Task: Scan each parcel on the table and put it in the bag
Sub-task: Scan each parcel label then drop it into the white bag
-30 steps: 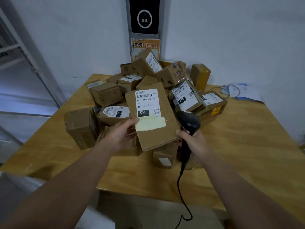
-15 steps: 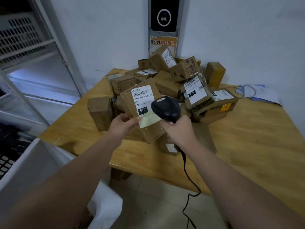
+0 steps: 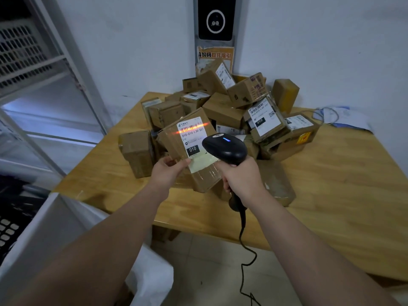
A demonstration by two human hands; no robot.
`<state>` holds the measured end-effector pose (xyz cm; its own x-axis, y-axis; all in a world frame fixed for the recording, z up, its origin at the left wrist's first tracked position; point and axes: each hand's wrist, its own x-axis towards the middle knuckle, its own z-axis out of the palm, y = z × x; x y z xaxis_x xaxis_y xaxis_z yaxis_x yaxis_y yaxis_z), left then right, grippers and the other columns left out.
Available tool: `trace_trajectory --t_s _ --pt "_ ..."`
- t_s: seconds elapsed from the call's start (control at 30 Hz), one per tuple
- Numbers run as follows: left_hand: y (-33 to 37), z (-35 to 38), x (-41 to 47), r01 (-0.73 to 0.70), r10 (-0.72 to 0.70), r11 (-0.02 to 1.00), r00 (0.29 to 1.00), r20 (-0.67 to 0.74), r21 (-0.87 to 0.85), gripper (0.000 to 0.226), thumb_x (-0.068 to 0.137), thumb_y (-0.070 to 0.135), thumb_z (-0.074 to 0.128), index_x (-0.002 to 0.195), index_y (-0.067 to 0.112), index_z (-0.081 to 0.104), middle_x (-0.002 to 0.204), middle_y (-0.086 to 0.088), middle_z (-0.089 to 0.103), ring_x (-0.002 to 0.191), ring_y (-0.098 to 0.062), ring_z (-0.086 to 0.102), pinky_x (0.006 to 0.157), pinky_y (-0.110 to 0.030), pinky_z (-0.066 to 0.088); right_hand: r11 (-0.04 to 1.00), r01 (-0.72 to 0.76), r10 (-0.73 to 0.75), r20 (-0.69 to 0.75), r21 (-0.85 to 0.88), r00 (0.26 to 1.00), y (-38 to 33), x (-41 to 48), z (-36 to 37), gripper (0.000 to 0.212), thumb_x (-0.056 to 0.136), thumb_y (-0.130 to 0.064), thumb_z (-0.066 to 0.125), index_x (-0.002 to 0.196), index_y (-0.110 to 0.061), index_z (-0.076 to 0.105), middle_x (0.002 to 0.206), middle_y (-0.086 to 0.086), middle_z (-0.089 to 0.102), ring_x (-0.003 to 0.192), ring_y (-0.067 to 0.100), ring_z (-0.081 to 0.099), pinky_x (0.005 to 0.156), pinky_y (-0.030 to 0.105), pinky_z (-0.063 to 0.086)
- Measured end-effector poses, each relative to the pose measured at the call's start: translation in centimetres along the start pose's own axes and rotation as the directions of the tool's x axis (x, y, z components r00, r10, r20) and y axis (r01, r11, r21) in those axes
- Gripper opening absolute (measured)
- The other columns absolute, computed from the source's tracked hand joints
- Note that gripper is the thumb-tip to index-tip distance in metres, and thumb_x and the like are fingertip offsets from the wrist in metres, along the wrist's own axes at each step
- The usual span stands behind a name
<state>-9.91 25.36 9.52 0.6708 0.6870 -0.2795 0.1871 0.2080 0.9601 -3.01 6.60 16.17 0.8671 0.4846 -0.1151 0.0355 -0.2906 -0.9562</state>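
Observation:
My left hand [image 3: 168, 171] grips the lower left edge of a flat brown parcel [image 3: 176, 138] with a white label marked 010, held tilted above the table. My right hand [image 3: 241, 178] grips the handle of a black barcode scanner [image 3: 224, 148] just right of the parcel; a blue light glows on its head. An orange-red scan line lies across the barcode at the label's top. Behind, a heap of several brown parcels [image 3: 223, 111] covers the wooden table [image 3: 331, 195]. A white bag [image 3: 150, 279] shows at the lower left, below my left arm.
Grey metal shelving [image 3: 44, 69] stands at the left, with a black keyboard [image 3: 8, 226] low by the frame edge. Papers and a cable [image 3: 337, 117] lie on the table's far right. The scanner's cord [image 3: 245, 257] hangs to the tiled floor. A wall device with a poster hangs behind the heap.
The scanner rose and came over the parcel's label, and the scan line now lights the barcode. The parcel tilted more to the left; the view turned left.

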Motion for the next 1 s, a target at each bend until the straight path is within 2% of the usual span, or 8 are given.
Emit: trace_trajectory --t_s 0.2,0.4,0.5,0.57,0.7,0.83,0.93,1.0 --pt "-0.5 -0.1 0.6 0.016 -0.016 1.0 1.0 -0.012 -0.004 0.069 0.067 0.035 0.086 0.125 0.014 0.056 0.115 -0.001 0.067 0.106 -0.021 0.064 0.1 -0.042 0.049 1.0 0.003 -0.004 -0.034 -0.023 0.999 -0.5 -0.6 0.4 0.026 0.082 -0.016 0.063 0.059 -0.009 0.053 0.04 0.0 0.049 0.034 0.01 0.046 0.047 0.024 0.044" --pt "-0.8 -0.5 1.0 0.001 -0.002 1.0 1.0 0.004 0.005 0.068 0.066 0.036 0.086 0.124 0.016 0.057 0.114 0.001 0.068 0.106 -0.02 0.064 0.101 -0.044 0.048 1.0 -0.029 0.029 -0.041 0.012 0.999 -0.4 -0.9 0.9 0.024 0.082 -0.015 0.062 0.061 -0.008 0.054 0.043 0.001 0.049 0.034 0.009 0.045 0.044 0.02 0.043" --pt "-0.7 -0.9 0.6 -0.016 0.015 1.0 1.0 0.025 0.012 0.083 0.054 0.048 0.089 0.125 0.018 0.058 0.115 0.002 0.068 0.108 -0.019 0.063 0.1 -0.044 0.048 0.998 -0.038 0.039 -0.027 0.043 0.999 -0.1 -0.9 1.3 0.017 0.082 -0.017 0.065 0.071 -0.007 0.057 0.043 -0.001 0.049 0.035 0.01 0.046 0.047 0.024 0.044" --pt "-0.9 -1.3 0.2 -0.026 0.025 0.999 0.999 0.03 0.022 0.089 0.047 0.054 0.088 0.124 0.02 0.059 0.115 0.003 0.068 0.108 -0.018 0.063 0.099 -0.041 0.049 0.999 -0.032 0.032 0.002 0.039 0.999 0.2 -0.9 1.7 0.014 0.082 -0.017 0.066 0.08 -0.007 0.057 0.042 -0.004 0.05 0.036 0.009 0.047 0.045 0.024 0.044" --pt "-1.9 -2.3 -1.0 -0.062 0.062 0.998 0.998 0.011 0.014 0.062 0.065 0.04 0.086 0.118 0.018 0.063 0.11 0.002 0.07 0.105 -0.017 0.065 0.097 -0.039 0.051 0.999 -0.017 0.014 0.054 0.047 0.998 0.6 -1.5 3.1 0.015 0.082 -0.017 0.068 0.081 -0.007 0.058 0.041 -0.006 0.051 0.036 0.008 0.048 0.043 0.024 0.044" --pt "-3.3 -3.9 -3.7 -0.056 0.06 0.997 0.996 -0.07 0.051 0.044 0.072 0.037 0.082 0.109 0.021 0.063 0.101 0.005 0.068 0.1 -0.013 0.064 0.089 -0.029 0.051 0.998 -0.059 0.053 0.163 0.035 0.985 2.0 -2.4 5.7 0.023 0.082 -0.018 0.071 0.064 -0.009 0.058 0.046 0.001 0.052 0.039 0.011 0.049 0.047 0.026 0.044" --pt "-6.0 -6.2 -6.3 0.0 0.012 0.996 0.99 -0.144 0.087 0.072 0.058 0.053 0.082 0.117 0.016 0.061 0.107 0.001 0.069 0.101 -0.015 0.065 0.089 -0.032 0.053 0.996 -0.094 0.088 0.289 0.006 0.953 4.4 -3.1 8.2 0.03 0.083 -0.018 0.071 0.057 -0.012 0.056 0.045 0.003 0.05 0.04 0.015 0.048 0.049 0.028 0.043" --pt "-8.8 -8.2 -8.4 0.03 -0.016 0.997 0.978 -0.208 0.068 0.064 0.064 0.046 0.084 0.114 0.015 0.06 0.104 0.0 0.07 0.1 -0.016 0.066 0.083 -0.027 0.055 0.993 -0.118 0.115 0.375 -0.016 0.92 6.5 -4.0 10.2 0.033 0.083 -0.014 0.071 0.055 -0.014 0.054 0.044 0.004 0.049 0.04 0.016 0.046 0.048 0.028 0.041"
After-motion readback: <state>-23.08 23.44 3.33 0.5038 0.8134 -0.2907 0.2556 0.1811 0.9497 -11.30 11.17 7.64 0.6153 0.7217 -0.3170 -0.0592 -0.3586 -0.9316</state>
